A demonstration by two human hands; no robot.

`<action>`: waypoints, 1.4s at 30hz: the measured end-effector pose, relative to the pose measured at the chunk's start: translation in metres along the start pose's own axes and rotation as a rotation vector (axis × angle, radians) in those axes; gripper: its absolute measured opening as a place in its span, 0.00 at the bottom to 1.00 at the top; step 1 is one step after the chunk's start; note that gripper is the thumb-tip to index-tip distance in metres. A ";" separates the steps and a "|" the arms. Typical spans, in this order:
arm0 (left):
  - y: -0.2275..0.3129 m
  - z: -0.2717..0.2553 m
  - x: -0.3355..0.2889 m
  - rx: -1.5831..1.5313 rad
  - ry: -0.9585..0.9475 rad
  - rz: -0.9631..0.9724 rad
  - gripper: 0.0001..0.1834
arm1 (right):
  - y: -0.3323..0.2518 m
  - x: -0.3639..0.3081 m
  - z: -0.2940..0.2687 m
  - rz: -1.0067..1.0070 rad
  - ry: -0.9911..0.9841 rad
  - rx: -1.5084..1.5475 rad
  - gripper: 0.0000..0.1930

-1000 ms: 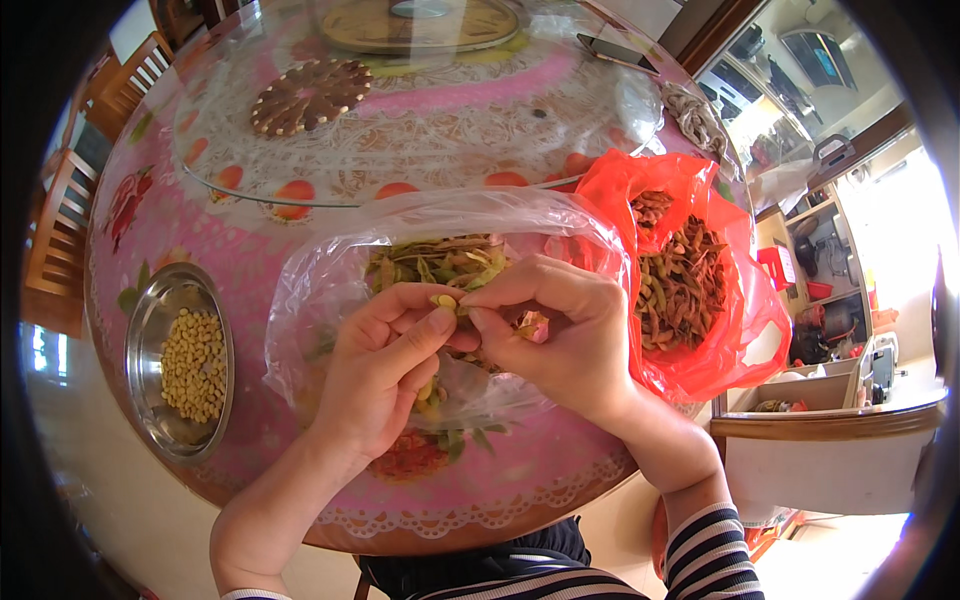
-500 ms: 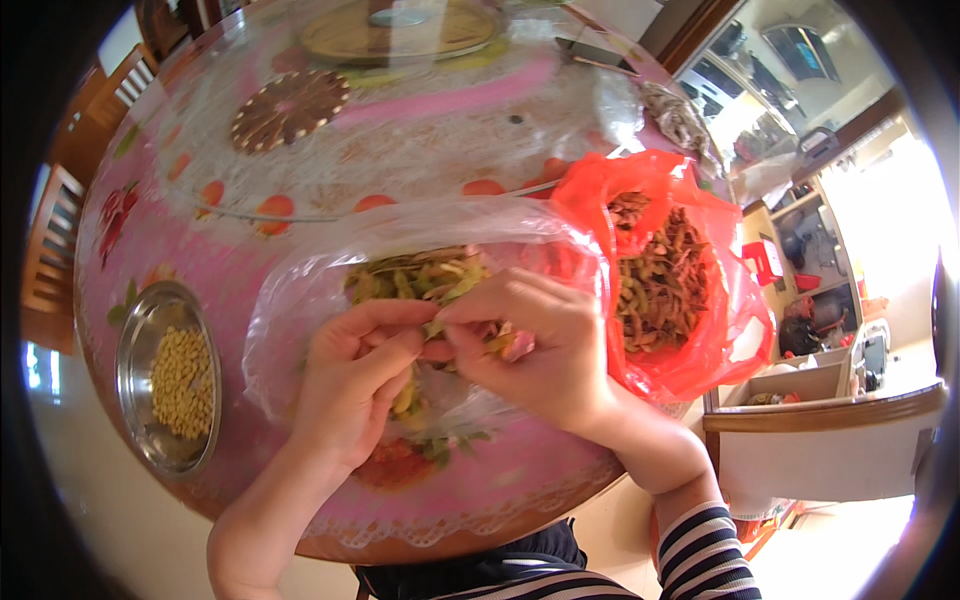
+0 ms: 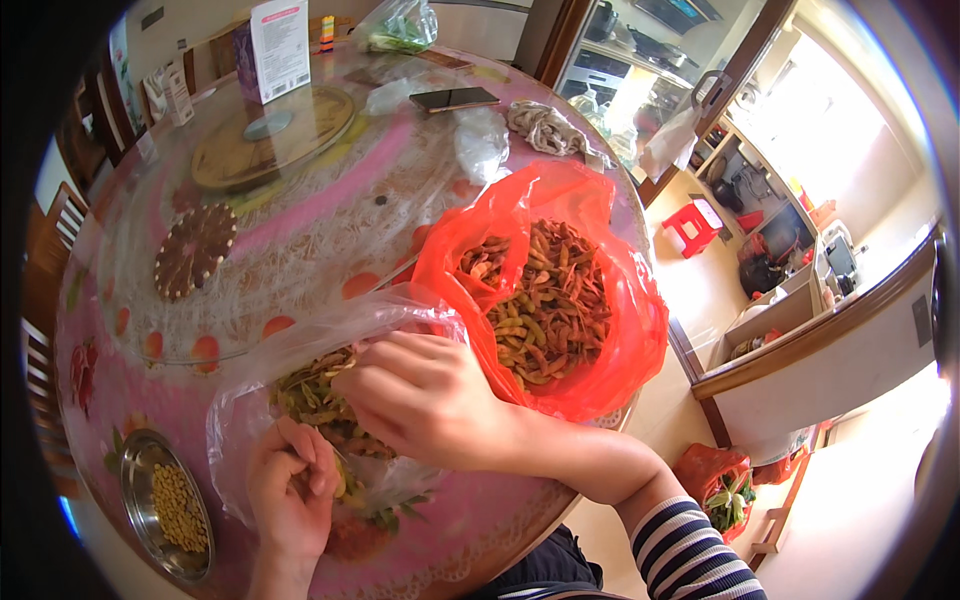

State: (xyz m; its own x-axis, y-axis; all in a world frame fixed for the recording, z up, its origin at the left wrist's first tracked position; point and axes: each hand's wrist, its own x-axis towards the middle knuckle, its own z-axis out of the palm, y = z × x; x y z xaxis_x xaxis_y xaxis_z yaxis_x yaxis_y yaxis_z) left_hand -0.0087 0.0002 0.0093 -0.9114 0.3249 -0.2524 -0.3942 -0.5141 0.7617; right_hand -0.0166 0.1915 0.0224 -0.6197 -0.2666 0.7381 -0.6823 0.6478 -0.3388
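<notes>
My right hand (image 3: 425,400) is over a clear plastic bag (image 3: 235,400), its fingers bent down and closed; what they hold, if anything, is hidden. Just to its lower left, my left hand (image 3: 295,485) is curled with thumb and fingers together, and I cannot make out anything in it. Inside the clear bag lie green and yellowish bean pods (image 3: 310,390). Behind my right forearm, a red plastic bag (image 3: 640,330) stands open, full of brownish and green bean pods (image 3: 555,300). At the left sits a steel bowl (image 3: 135,470) with shelled yellow beans (image 3: 180,508).
The round table (image 3: 80,330) has a pink floral cover. On it are a brown round mat (image 3: 195,250), a wooden turntable (image 3: 225,155), a phone (image 3: 455,98), a crumpled cloth (image 3: 545,128) and a box (image 3: 280,50). A red stool (image 3: 692,228) stands beyond, at the right.
My hands were together over the clear bag and are now apart, the left lower and the right above the pods. The view has turned to the right and shows more of the room.
</notes>
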 end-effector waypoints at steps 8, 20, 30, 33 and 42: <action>-0.002 0.000 -0.002 -0.037 -0.046 -0.064 0.05 | -0.007 0.016 -0.033 0.035 0.071 0.250 0.11; -0.005 -0.004 0.000 -0.037 -0.059 -0.085 0.08 | -0.098 0.009 -0.180 -0.321 0.335 1.609 0.19; -0.002 -0.001 -0.002 -0.047 -0.078 -0.093 0.09 | -0.103 0.020 -0.216 -0.398 -0.150 1.918 0.17; -0.001 0.000 -0.003 -0.048 -0.085 -0.096 0.09 | -0.073 0.021 -0.208 -0.253 -0.026 1.644 0.14; -0.001 -0.004 0.000 -0.052 -0.100 -0.108 0.08 | 0.054 -0.003 -0.136 0.441 -0.377 -0.402 0.08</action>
State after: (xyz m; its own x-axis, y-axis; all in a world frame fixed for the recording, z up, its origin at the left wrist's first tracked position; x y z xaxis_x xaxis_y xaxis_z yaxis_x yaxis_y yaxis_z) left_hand -0.0089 -0.0030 0.0061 -0.8484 0.4563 -0.2683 -0.4968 -0.5115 0.7011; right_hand 0.0011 0.3243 0.0813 -0.9470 -0.1005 0.3051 -0.1856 0.9464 -0.2644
